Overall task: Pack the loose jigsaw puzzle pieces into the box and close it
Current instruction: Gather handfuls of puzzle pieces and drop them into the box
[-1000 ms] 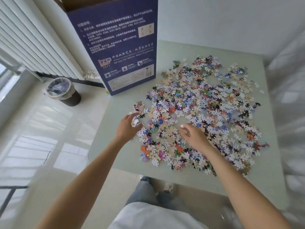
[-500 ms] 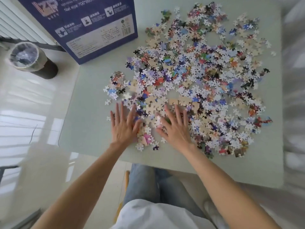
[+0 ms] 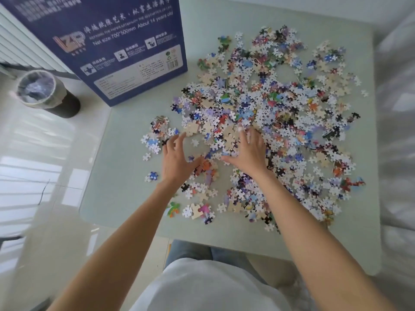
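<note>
A wide heap of loose jigsaw pieces (image 3: 280,104) covers most of the pale green table (image 3: 125,194). The dark blue puzzle box (image 3: 116,41) stands upright at the table's back left corner; its top is out of frame. My left hand (image 3: 177,160) lies on the near left edge of the heap, fingers spread, palm down. My right hand (image 3: 248,151) rests beside it on the pieces, fingers spread and pointing away. A small mound of pieces sits between the two hands. Neither hand grips anything.
A small cluster of pieces (image 3: 157,131) lies apart at the left, and more strays (image 3: 195,209) lie near the front edge. A bin with a plastic liner (image 3: 45,93) stands on the floor left of the table. My knees are under the front edge.
Both hands slid forward, deeper into the heap, pushing pieces together between them. The camera has tilted slightly, so the box shows more.
</note>
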The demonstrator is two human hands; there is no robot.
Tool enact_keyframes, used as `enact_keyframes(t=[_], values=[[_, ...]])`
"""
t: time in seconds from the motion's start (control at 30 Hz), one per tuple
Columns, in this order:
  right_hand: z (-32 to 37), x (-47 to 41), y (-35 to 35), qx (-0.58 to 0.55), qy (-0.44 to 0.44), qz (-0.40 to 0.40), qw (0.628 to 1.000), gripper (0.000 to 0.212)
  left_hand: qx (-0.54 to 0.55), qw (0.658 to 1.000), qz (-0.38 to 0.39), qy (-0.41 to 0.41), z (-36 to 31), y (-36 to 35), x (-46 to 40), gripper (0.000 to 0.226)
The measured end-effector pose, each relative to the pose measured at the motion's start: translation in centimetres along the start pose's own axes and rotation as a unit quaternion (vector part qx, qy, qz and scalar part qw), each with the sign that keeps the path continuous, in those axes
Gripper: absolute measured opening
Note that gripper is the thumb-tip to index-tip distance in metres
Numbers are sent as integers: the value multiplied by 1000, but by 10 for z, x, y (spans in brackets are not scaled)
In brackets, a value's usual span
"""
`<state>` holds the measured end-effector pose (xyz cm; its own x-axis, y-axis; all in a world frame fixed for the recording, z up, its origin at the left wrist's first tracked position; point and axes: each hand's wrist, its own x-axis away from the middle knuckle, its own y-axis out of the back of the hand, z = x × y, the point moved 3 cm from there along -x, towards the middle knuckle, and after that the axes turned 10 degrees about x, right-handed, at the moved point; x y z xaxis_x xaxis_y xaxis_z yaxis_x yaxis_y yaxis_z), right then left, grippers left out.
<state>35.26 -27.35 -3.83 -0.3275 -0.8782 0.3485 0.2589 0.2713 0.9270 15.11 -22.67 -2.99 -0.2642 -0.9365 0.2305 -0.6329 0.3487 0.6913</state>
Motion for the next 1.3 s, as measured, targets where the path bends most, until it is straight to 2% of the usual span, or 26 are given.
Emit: enact_keyframes(t=[0.1,0.2,0.27,0.33,0.43,0.57,0.63,0.73,0.87,1.03,1.17,1.3], values=[[28,-18,3,15,26,-12,999,113,-40,997,67,21,-4,-6,-19,109],[40,-29,6,31,37,-29,998,96,-61,993,105,-8,-20,-17,-41,120],[36,-32,8,44,31,-38,998,79,-72,991,115,-8,-24,-23,-50,119],[30,-37,14,53,31,-58,996,71,-80,990,113,-15,-23,-25,-57,112],[26,-42,17,40,35,-43,998,75,-103,989,101,-40,-23,-21,-64,103],[30,-46,21,11,51,-24,998,84,-136,983,108,-65,-21,-19,-70,108],[33,-49,24,7,53,-8,999,87,-109,983,129,-64,-24,-21,-72,111],[35,-52,26,16,58,10,998,80,-75,984,151,-57,-28,-25,-74,111],[30,-55,27,42,69,-28,996,66,-50,989,137,-36,-30,-26,-79,90],[27,-60,30,26,71,-37,996,67,-74,993,80,-55,-34,-19,-84,69],[36,-64,31,-8,63,0,998,84,-161,977,82,-117,-37,-12,-100,83],[35,-69,30,-3,44,40,998,73,-190,962,167,-106,-43,-9,-121,100]])
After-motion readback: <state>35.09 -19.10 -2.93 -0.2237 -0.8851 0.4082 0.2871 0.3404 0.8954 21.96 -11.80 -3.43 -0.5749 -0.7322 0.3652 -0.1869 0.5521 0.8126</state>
